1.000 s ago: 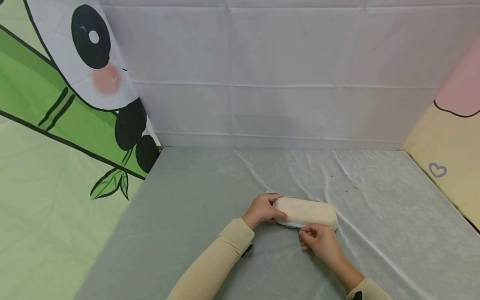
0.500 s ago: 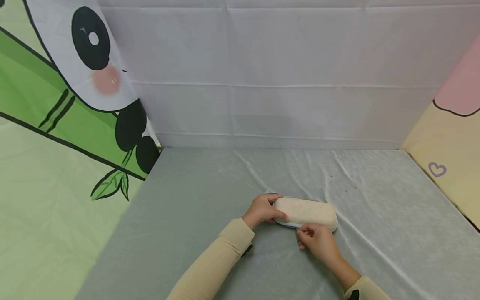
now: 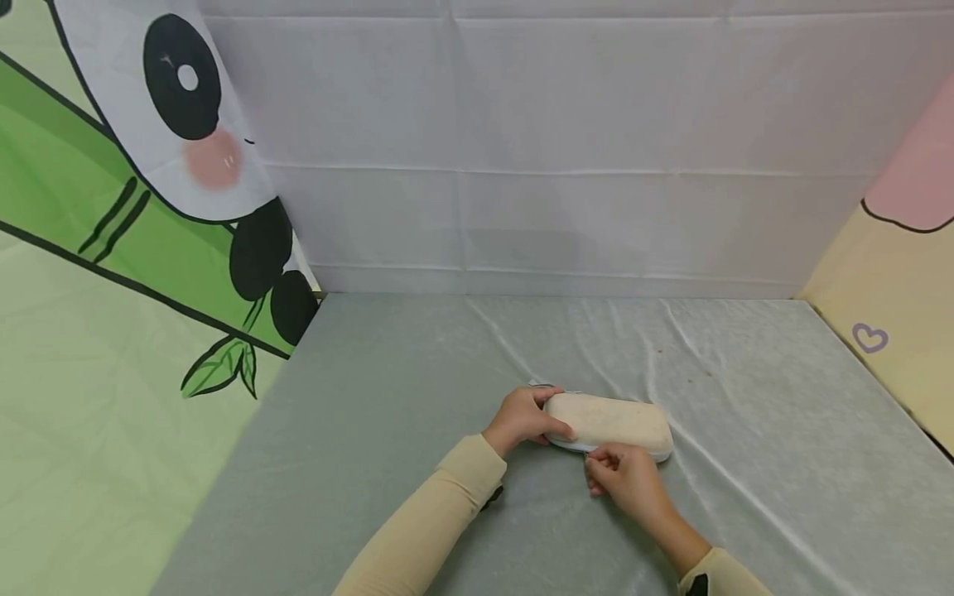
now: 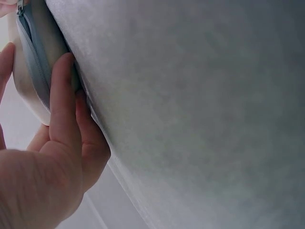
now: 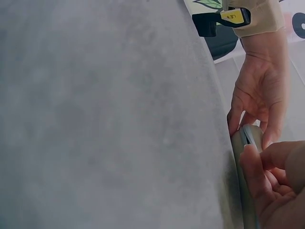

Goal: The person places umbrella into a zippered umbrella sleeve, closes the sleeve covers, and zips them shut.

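A cream pencil case (image 3: 614, 420) lies lengthwise on the grey cloth. My left hand (image 3: 520, 420) grips its left end, thumb over the top near the front edge. At the front side my right hand (image 3: 632, 478) pinches the zipper pull, its fingertips right at the seam. The left wrist view has the blue-grey zipper (image 4: 40, 71) running along the side, with the metal slider (image 4: 20, 8) at the top corner beside the right fingertips. Between slider and left hand the zipper's two tapes stand apart in a narrow gap. The right hand covers part of the case's front.
A grey velvety cloth (image 3: 387, 372) with creases covers the table. Behind it hangs a white sheet (image 3: 566, 149). Printed panels stand at the left (image 3: 89, 463) and right (image 3: 894, 290) sides.
My right hand has slid a little to the left along the front seam with the zipper pull. The left hand has stayed in place on the case.
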